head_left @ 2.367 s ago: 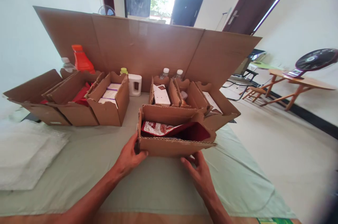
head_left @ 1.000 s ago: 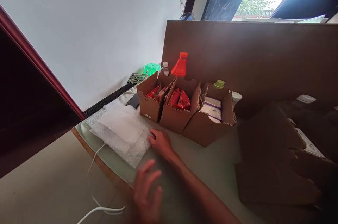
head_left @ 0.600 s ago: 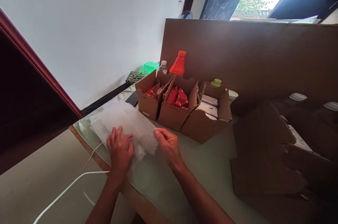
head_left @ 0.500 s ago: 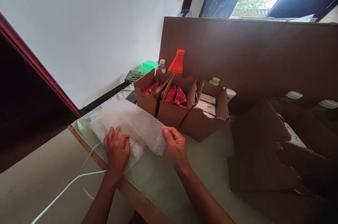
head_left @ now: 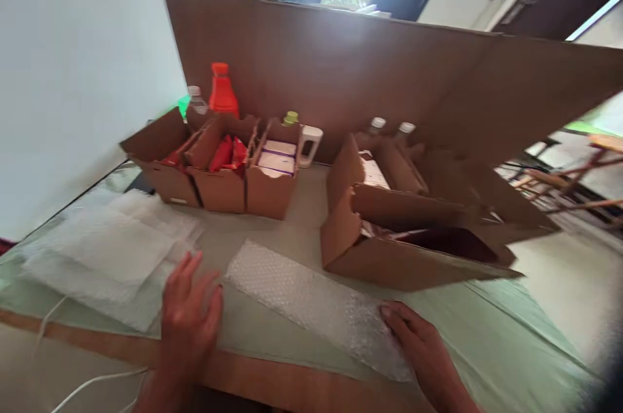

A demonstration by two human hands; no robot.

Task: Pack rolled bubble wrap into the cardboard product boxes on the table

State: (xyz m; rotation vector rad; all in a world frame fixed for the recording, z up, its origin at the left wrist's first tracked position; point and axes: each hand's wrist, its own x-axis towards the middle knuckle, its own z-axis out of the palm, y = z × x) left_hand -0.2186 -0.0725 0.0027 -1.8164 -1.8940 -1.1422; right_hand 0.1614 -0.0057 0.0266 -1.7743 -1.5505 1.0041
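Note:
A long sheet of bubble wrap (head_left: 311, 299) lies stretched across the green cloth in front of me. My right hand (head_left: 422, 353) rests on its right end, fingers bent on the sheet. My left hand (head_left: 189, 315) hovers flat with fingers spread near the sheet's left end, holding nothing. Just behind the sheet stands an open cardboard box (head_left: 389, 263) with a red packet inside.
A stack of bubble wrap (head_left: 104, 254) lies at the left. Three small open boxes (head_left: 221, 189) with red packets and white cartons stand in a row, bottles behind them. A tall cardboard screen (head_left: 389, 75) backs the table. A white cable (head_left: 92, 384) hangs off the front edge.
One bubble wrap sheet has been pulled off the stack and laid out to the right before the open box. My view has swung right; my left hand has left the stack.

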